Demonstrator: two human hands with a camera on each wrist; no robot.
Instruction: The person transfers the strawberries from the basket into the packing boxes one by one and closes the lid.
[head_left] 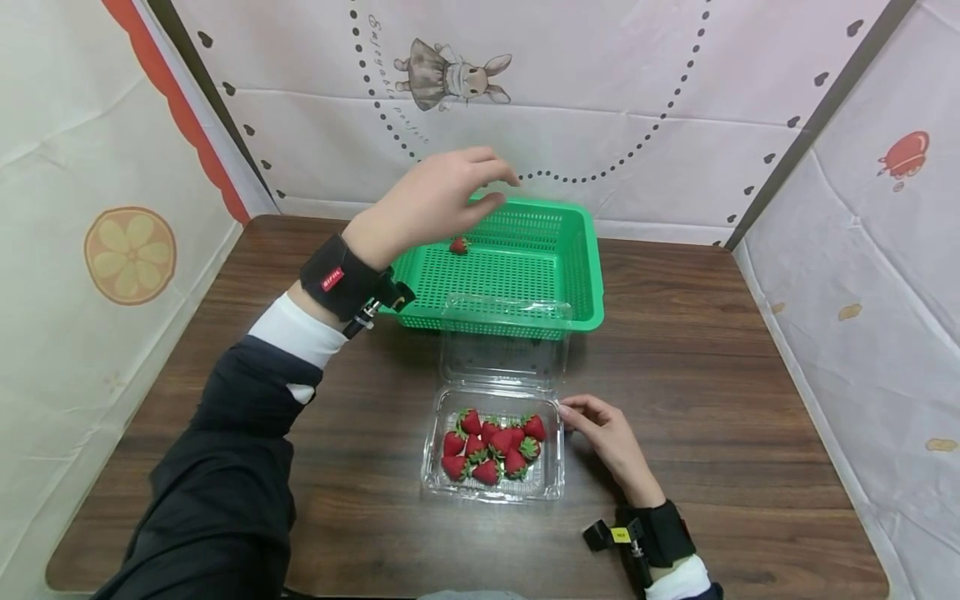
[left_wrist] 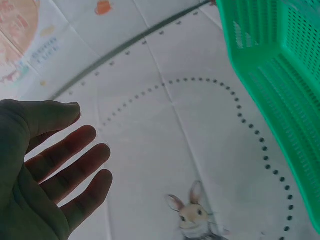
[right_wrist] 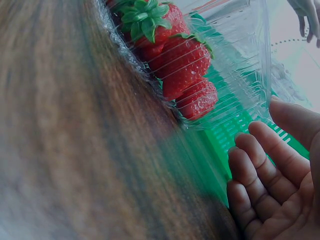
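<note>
My left hand (head_left: pixel 448 193) is raised above the far left part of the green plastic basket (head_left: pixel 592 275), fingers loosely bent and holding nothing. In the left wrist view its palm and fingers (left_wrist: pixel 70 175) are bare, with the basket apart from them. One strawberry (head_left: pixel 459 246) lies in the basket. Nearer to me stands an open clear plastic clamshell box (head_left: pixel 442 490) with several red strawberries (head_left: pixel 501 442) inside. My right hand (head_left: pixel 609 440) pinches the box's far right corner between thumb and fingers. The right wrist view shows its thumb (right_wrist: pixel 295 120) at the box's edge.
The box's raised clear lid (head_left: pixel 504 358) leans back over the near rim of the basket. Both stand on a dark brown wooden table (head_left: pixel 720 400). Printed white cloth walls (head_left: pixel 637 75) enclose its back and sides.
</note>
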